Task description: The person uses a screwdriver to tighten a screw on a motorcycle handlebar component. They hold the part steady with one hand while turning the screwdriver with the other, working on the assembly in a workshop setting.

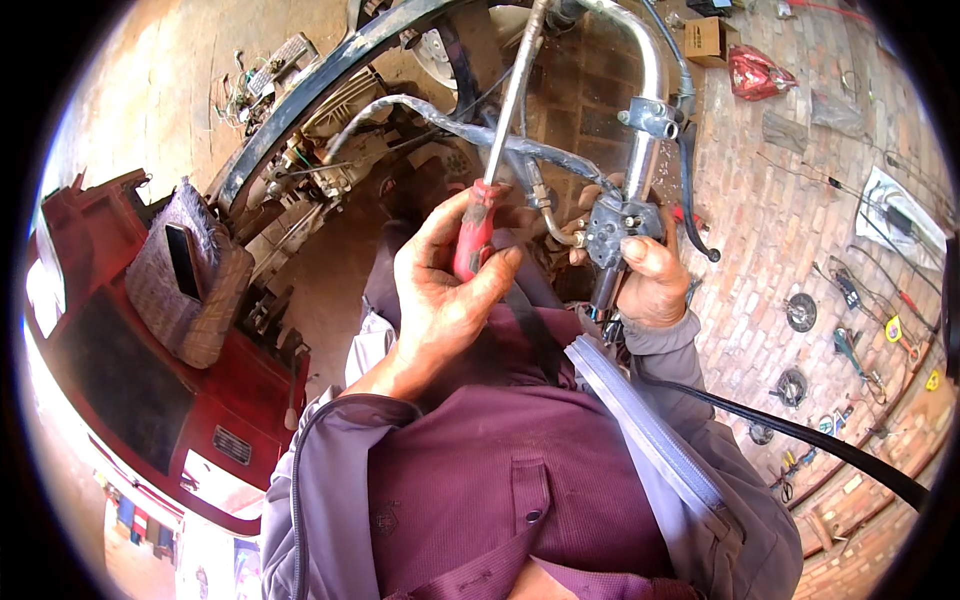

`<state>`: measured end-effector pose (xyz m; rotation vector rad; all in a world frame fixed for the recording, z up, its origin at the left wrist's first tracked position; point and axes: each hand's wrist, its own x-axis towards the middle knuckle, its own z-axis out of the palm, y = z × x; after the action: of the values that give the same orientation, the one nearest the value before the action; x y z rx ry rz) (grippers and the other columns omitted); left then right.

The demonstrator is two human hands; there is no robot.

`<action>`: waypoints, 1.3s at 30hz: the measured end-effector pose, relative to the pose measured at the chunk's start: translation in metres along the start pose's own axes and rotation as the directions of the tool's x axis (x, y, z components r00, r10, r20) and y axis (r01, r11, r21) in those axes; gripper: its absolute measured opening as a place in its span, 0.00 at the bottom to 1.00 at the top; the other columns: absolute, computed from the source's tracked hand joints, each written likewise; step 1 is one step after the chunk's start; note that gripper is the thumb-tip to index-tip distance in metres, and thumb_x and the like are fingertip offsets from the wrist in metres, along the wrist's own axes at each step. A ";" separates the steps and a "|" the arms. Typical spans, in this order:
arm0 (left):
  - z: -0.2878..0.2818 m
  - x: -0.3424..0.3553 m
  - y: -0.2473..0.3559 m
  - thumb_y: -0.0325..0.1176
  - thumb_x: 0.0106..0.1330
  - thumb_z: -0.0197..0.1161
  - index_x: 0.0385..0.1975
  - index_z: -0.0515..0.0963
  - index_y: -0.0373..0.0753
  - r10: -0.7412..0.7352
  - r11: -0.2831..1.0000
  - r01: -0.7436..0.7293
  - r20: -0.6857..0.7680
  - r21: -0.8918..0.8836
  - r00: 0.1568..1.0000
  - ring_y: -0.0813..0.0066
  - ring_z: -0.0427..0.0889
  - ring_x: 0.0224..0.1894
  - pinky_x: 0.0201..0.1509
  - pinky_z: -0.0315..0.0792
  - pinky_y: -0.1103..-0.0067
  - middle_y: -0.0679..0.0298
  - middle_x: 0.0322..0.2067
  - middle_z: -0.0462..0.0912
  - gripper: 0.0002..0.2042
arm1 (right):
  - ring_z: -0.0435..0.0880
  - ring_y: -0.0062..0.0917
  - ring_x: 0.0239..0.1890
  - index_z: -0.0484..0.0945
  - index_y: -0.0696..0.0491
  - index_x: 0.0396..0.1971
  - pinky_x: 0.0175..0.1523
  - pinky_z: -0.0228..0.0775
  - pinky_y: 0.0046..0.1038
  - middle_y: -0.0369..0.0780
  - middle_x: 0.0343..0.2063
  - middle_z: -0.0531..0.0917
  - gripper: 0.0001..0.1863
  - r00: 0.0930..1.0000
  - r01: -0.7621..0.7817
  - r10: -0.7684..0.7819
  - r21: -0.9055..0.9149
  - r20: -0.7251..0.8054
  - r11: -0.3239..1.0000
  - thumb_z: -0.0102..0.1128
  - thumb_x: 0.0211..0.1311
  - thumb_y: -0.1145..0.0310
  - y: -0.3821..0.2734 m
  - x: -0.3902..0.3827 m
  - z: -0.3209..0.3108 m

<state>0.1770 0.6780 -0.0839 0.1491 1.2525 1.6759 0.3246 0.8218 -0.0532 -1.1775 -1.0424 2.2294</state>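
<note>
In my left hand [440, 290] is a screwdriver [475, 235] with a worn red handle, its long steel shaft slanting up and to the far side. The fingers close around that handle. My right hand [650, 280] grips a dark switch housing [612, 228] on a silver handlebar [645, 170], thumb on its near face and fingers behind. A bent metal pipe fitting [556, 225] meets the housing's left side. Just beyond it, a clamp [652, 118] and a black lever [688, 190] are fixed on the bar. The screwdriver's tip is out at the top edge, apart from the housing.
A taped cable bundle [470, 130] crosses under the screwdriver beside a dark curved frame [300, 100]. On the left, a red vehicle body [120, 360] carries a cushion with a phone [183, 260]. Tools, round parts [801, 312] and a red bag [760, 72] lie on brick flooring.
</note>
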 end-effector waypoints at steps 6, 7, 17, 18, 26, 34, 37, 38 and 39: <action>-0.022 -0.012 -0.002 0.18 0.54 0.66 0.53 0.74 0.33 0.153 0.963 -0.173 0.107 0.208 0.982 0.75 0.83 0.43 0.48 0.75 0.80 0.58 0.42 0.84 0.23 | 0.82 0.37 0.44 0.63 0.59 0.61 0.43 0.81 0.38 0.50 0.46 0.76 0.40 0.958 -0.179 0.089 0.328 0.272 0.927 0.66 0.45 0.63 0.010 0.013 -0.017; -0.028 -0.016 -0.001 0.18 0.54 0.66 0.52 0.75 0.33 0.213 0.918 -0.251 0.152 0.306 0.965 0.73 0.84 0.42 0.47 0.76 0.80 0.57 0.41 0.84 0.23 | 0.81 0.37 0.46 0.63 0.60 0.61 0.40 0.80 0.34 0.48 0.46 0.74 0.43 0.953 -0.179 0.084 0.315 0.292 0.932 0.69 0.44 0.58 0.015 0.015 -0.022; -0.072 -0.055 0.028 0.29 0.49 0.71 0.43 0.79 0.29 0.241 0.681 -0.420 0.359 0.600 0.902 0.62 0.84 0.26 0.31 0.74 0.76 0.55 0.26 0.83 0.20 | 0.79 0.30 0.37 0.64 0.68 0.56 0.33 0.77 0.29 0.46 0.44 0.73 0.49 0.918 -0.257 0.084 0.420 0.387 0.870 0.73 0.38 0.49 0.020 0.018 -0.027; -0.076 -0.057 0.029 0.29 0.49 0.71 0.43 0.79 0.29 0.241 0.681 -0.423 0.363 0.597 0.900 0.62 0.84 0.26 0.31 0.74 0.76 0.55 0.26 0.83 0.20 | 0.78 0.30 0.37 0.63 0.69 0.56 0.33 0.78 0.29 0.46 0.44 0.73 0.50 0.919 -0.253 0.063 0.458 0.390 0.852 0.74 0.38 0.50 0.019 0.019 -0.026; -0.079 -0.062 0.057 0.27 0.52 0.69 0.43 0.78 0.27 0.104 0.631 -0.405 0.445 0.662 0.890 0.62 0.80 0.22 0.27 0.72 0.74 0.54 0.24 0.80 0.18 | 0.82 0.42 0.45 0.64 0.62 0.60 0.41 0.80 0.39 0.51 0.46 0.74 0.47 0.940 -0.157 0.023 0.374 0.339 0.914 0.73 0.39 0.56 0.014 0.019 -0.027; -0.060 -0.053 0.087 0.23 0.50 0.69 0.45 0.78 0.31 0.041 0.587 -0.355 0.411 0.728 0.911 0.64 0.77 0.21 0.26 0.70 0.75 0.56 0.22 0.78 0.20 | 0.83 0.43 0.44 0.64 0.60 0.60 0.36 0.82 0.33 0.52 0.45 0.77 0.44 0.959 -0.091 0.024 0.227 0.282 0.970 0.71 0.41 0.58 0.011 0.016 -0.023; -0.055 -0.051 0.099 0.23 0.50 0.69 0.46 0.78 0.32 0.012 0.563 -0.329 0.390 0.758 0.921 0.63 0.77 0.21 0.25 0.70 0.75 0.56 0.23 0.78 0.20 | 0.84 0.44 0.43 0.64 0.60 0.59 0.36 0.81 0.35 0.53 0.44 0.77 0.42 0.957 -0.081 0.017 0.212 0.289 0.974 0.71 0.42 0.61 0.008 0.016 -0.022; -0.053 -0.050 0.102 0.22 0.49 0.68 0.46 0.78 0.32 0.004 0.555 -0.311 0.371 0.772 0.929 0.63 0.78 0.21 0.25 0.70 0.75 0.56 0.23 0.78 0.20 | 0.84 0.44 0.43 0.64 0.60 0.59 0.36 0.81 0.36 0.53 0.44 0.77 0.41 0.958 -0.069 0.012 0.190 0.286 0.979 0.70 0.43 0.62 0.007 0.016 -0.019; -0.051 -0.047 0.103 0.22 0.49 0.69 0.45 0.78 0.31 0.002 0.547 -0.311 0.370 0.777 0.929 0.62 0.78 0.22 0.26 0.70 0.75 0.55 0.23 0.78 0.20 | 0.83 0.45 0.43 0.64 0.60 0.58 0.35 0.81 0.36 0.53 0.44 0.78 0.40 0.960 -0.066 0.002 0.218 0.279 0.974 0.70 0.44 0.64 0.008 0.016 -0.019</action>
<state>0.1048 0.6119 -0.0066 1.1194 1.7076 0.9795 0.3312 0.8351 -0.0741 -0.8085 -0.8426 2.5147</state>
